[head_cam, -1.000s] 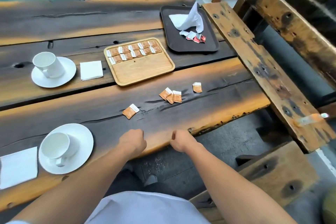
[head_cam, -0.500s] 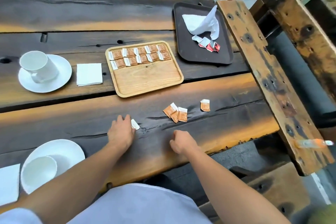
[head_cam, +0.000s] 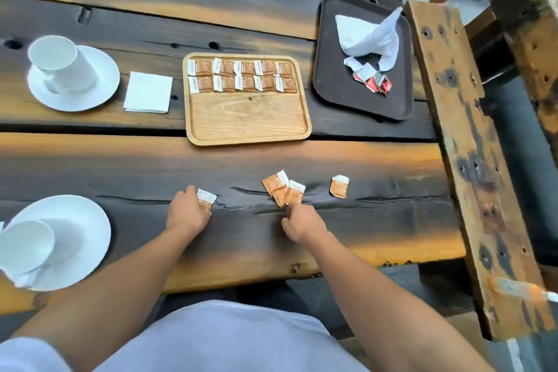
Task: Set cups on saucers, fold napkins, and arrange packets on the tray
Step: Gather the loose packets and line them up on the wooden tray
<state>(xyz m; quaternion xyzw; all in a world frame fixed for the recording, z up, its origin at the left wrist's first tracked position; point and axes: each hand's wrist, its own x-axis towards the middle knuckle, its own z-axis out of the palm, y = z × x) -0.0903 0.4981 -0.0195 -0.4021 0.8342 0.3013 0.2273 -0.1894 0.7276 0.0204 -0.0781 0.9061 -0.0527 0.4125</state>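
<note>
No text is legible. The orange packets on the wooden tray at twelve o'clock show pale print too blurred to read. The red packets at two o'clock are likewise unreadable.

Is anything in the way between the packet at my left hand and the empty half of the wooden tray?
Nothing visible. Only bare table plank lies between the packet and the wooden tray.

Left hand: curled fingers cover the near half of one orange-and-white paper packet. Right hand: fingertips hidden at the cluster of overlapping orange packets; pinch or touch, cannot tell. Near white ceramic cup cut by left edge; packet print unreadable.
</note>
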